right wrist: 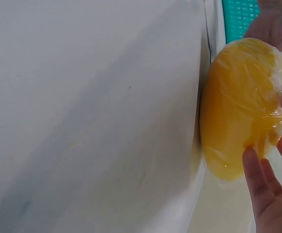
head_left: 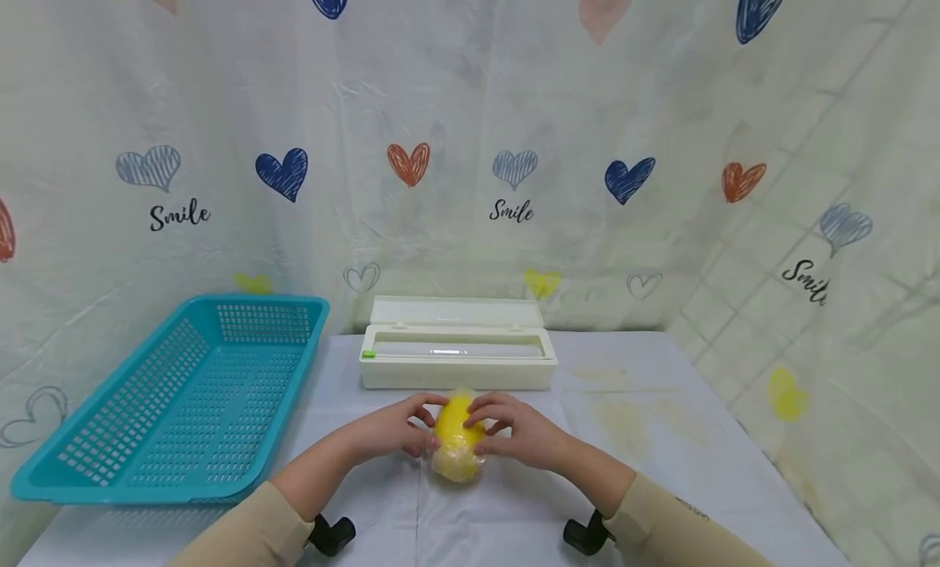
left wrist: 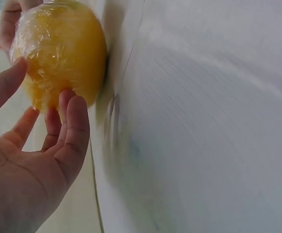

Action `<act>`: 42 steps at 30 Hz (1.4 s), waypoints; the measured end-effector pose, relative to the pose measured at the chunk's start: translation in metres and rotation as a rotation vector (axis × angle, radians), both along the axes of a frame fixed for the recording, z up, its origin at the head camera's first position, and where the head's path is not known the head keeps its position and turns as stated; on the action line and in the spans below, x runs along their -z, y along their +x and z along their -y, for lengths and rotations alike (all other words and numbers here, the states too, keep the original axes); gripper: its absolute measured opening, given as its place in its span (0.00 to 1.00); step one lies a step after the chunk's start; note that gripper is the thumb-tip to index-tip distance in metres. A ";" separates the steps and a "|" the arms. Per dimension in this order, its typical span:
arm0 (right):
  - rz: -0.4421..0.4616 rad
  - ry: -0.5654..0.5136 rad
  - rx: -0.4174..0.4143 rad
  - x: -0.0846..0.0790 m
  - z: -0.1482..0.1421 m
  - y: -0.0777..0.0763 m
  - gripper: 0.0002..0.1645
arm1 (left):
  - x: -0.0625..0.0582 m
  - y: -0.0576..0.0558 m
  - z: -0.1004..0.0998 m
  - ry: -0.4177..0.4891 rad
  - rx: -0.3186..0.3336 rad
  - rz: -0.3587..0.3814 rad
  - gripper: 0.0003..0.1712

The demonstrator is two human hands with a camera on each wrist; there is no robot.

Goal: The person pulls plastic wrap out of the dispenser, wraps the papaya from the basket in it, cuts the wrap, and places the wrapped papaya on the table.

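Observation:
A yellow oval fruit (head_left: 457, 436) wrapped in clear cling film stands on the white-covered table, the film bunched at its near end. My left hand (head_left: 392, 428) holds its left side, with thumb and fingertips on the film. From the right, my right hand (head_left: 523, 432) grips the same fruit with bent fingers and thumb. The left wrist view shows the crinkled wrap on the fruit (left wrist: 70, 48) against the left fingertips. In the right wrist view, the fruit (right wrist: 238, 107) looks smoothly covered along its side. Its exact kind is hard to tell under the wrap.
Just behind the fruit sits a white cling film dispenser (head_left: 458, 375), its lid raised and a green slider at its left end. A blue plastic basket (head_left: 294, 404) with perforated walls stands to the left. A heart-printed curtain (head_left: 455, 249) hangs behind the table.

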State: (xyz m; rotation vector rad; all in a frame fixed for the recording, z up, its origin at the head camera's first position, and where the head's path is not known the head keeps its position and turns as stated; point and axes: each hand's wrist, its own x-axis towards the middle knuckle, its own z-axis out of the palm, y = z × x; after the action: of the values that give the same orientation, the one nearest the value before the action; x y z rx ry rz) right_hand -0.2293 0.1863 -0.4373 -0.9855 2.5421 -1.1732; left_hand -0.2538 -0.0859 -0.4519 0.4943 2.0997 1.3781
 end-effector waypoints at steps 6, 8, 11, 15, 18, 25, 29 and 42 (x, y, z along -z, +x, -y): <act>-0.106 0.062 0.035 -0.003 0.004 0.002 0.19 | -0.004 0.000 0.003 0.041 -0.034 0.016 0.43; -0.137 0.081 0.046 -0.004 0.006 0.004 0.19 | -0.004 0.000 0.004 0.066 -0.069 0.035 0.45; -0.173 0.106 0.061 -0.004 0.007 0.005 0.18 | -0.004 0.001 0.006 0.098 -0.128 0.046 0.43; -0.223 0.152 0.076 -0.005 0.009 0.008 0.18 | -0.009 0.012 0.003 0.005 -0.257 -0.057 0.32; -0.260 0.193 0.085 -0.005 0.011 0.010 0.19 | -0.014 0.025 0.001 -0.108 -0.369 -0.170 0.26; -0.391 0.289 0.110 -0.005 0.017 0.013 0.20 | -0.015 0.044 -0.004 -0.205 -0.329 -0.319 0.33; -0.441 0.311 0.120 -0.005 0.020 0.017 0.18 | -0.011 0.046 -0.008 -0.252 -0.290 -0.377 0.36; -0.131 0.180 0.216 -0.010 -0.013 0.008 0.35 | -0.012 0.036 -0.006 -0.297 -0.247 -0.347 0.38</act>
State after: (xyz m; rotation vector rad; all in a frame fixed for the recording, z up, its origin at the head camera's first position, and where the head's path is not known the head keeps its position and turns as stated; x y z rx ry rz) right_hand -0.2217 0.1998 -0.4276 -0.7855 2.8577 -0.9330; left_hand -0.2181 -0.0802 -0.4401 0.3808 2.6709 1.1377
